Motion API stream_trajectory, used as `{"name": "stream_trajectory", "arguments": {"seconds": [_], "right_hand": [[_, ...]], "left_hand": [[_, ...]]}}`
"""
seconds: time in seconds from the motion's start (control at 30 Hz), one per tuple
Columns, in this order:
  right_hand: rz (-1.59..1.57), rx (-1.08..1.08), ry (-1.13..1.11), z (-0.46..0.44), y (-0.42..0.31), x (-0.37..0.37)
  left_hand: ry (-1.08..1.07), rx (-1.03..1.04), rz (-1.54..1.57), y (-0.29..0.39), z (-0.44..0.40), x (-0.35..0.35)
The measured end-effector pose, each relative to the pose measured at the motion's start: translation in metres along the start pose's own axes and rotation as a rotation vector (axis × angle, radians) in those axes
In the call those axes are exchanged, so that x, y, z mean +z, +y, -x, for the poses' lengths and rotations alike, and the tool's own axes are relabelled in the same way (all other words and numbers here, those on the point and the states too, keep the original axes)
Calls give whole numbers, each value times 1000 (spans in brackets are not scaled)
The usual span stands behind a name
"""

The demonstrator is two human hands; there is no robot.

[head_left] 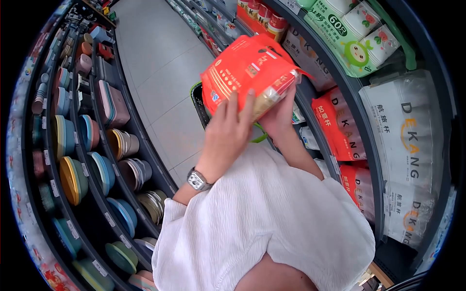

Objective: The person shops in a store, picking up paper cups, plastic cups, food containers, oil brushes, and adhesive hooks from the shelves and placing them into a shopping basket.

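A red plastic package (238, 72) with white and gold printing is in front of my chest, tilted, with clear wrap and a pale, gold-toned end on its right. My right hand (280, 114) grips that right end from below; most of its fingers are hidden behind the package. On the printed face lie the spread fingers of my left hand (227, 133), its thumb out of sight. A watch (198, 180) is on the left wrist. Under the package, a dark shopping basket (197, 97) with a green handle (260, 134) is partly covered.
Close on my right, a shelf holds red cup packs (335, 123), clear DEKANG cup bags (403, 140) and a green paper-cup pack (359, 36). Shelving on the left carries stacked bowls (73, 179) and trays (114, 104). Grey floor tiles (155, 63) run between.
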State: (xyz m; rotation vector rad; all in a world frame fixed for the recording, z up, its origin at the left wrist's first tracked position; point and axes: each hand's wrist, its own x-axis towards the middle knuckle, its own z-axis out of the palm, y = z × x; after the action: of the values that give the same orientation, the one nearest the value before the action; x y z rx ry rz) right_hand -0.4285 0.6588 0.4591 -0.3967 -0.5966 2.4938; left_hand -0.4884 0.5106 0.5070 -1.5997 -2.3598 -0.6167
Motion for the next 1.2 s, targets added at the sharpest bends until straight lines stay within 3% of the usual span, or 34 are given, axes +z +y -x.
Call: {"name": "stream_trajectory", "arguments": {"seconds": [0.17, 0.3, 0.43, 0.5, 0.6, 0.7, 0.8, 1.2], "right_hand": [[-259, 36, -136, -10, -6, -13], [-265, 63, -207, -8, -18, -15], [-395, 60, -348, -1, -32, -12], [-497, 42, -447, 2, -33, -2], [-466, 75, -407, 0, -29, -1], [-412, -55, -389, -4, -25, -2], [-88, -30, -94, 0, -30, 10], [-157, -27, -39, -8, -30, 17]], "left_hand": [[-80, 358, 10, 16, -4, 18], [-156, 316, 222, 20, -12, -14], [-182, 305, 153, 16, -22, -42], [48, 271, -104, 9, -17, -30], [58, 295, -171, 7, -9, -18], [77, 310, -224, 5, 1, -9], [76, 297, -214, 3, 7, -6], [100, 239, -161, 3, 11, -4]]}}
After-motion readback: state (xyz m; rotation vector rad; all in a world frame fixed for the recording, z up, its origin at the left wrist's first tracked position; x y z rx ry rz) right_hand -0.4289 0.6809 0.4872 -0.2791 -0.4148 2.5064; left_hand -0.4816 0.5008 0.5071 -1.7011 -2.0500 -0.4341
